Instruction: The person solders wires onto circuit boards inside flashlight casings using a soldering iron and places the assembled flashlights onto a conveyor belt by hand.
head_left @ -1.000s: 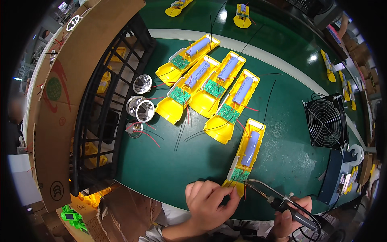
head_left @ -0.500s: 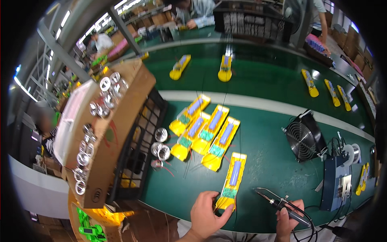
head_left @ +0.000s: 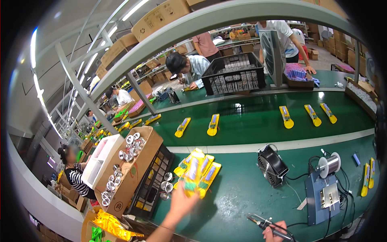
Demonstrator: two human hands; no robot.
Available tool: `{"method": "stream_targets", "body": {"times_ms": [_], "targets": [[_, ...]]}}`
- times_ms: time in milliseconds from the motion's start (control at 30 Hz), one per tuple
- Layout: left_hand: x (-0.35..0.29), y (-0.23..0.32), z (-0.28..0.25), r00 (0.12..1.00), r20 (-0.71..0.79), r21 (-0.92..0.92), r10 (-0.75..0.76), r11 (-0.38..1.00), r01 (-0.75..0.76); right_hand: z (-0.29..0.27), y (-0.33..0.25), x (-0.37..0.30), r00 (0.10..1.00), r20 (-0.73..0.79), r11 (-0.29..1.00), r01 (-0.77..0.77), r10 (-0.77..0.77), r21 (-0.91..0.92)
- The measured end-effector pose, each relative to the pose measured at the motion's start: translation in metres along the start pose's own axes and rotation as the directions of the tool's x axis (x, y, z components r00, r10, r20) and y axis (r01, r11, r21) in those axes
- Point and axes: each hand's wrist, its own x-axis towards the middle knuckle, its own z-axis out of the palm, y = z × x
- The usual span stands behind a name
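Two hands low in frame. Right hand (head_left: 275,233) clenched on a soldering iron (head_left: 264,224), tip pointing left over the green table (head_left: 242,197). Left hand (head_left: 182,201) reaches forward, fingers at the near end of a yellow housing (head_left: 192,186) with a small green board; grip blurred, cannot tell if it's grasped. Just beyond: cluster of yellow housings (head_left: 198,169), black fan (head_left: 272,165), blue solder station (head_left: 327,195). Farther: single yellow housings on the belt (head_left: 258,117), black crate (head_left: 234,73).
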Motion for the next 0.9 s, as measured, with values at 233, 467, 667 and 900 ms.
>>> {"method": "stream_targets", "body": {"times_ms": [233,467,667,900], "targets": [[0.209,-0.024,0.034,0.997,-0.059,0.349,0.047,0.937,-0.024,-0.004,0.013,-0.003,1.000,0.007,0.999,-0.007,0.007,0.035],[0.316,-0.104,0.100,0.956,0.232,0.481,-0.176,0.876,0.045,-0.008,0.021,-0.002,0.996,-0.084,0.998,-0.030,0.026,-0.046],[0.344,-0.102,0.072,0.928,-0.358,0.491,0.099,0.866,0.097,-0.009,0.018,0.000,0.983,-0.106,0.988,-0.151,0.147,-0.030],[0.363,-0.158,0.066,0.964,-0.180,0.505,-0.196,0.823,0.261,-0.007,0.013,0.001,0.942,-0.159,0.952,-0.304,0.294,-0.040]]}}
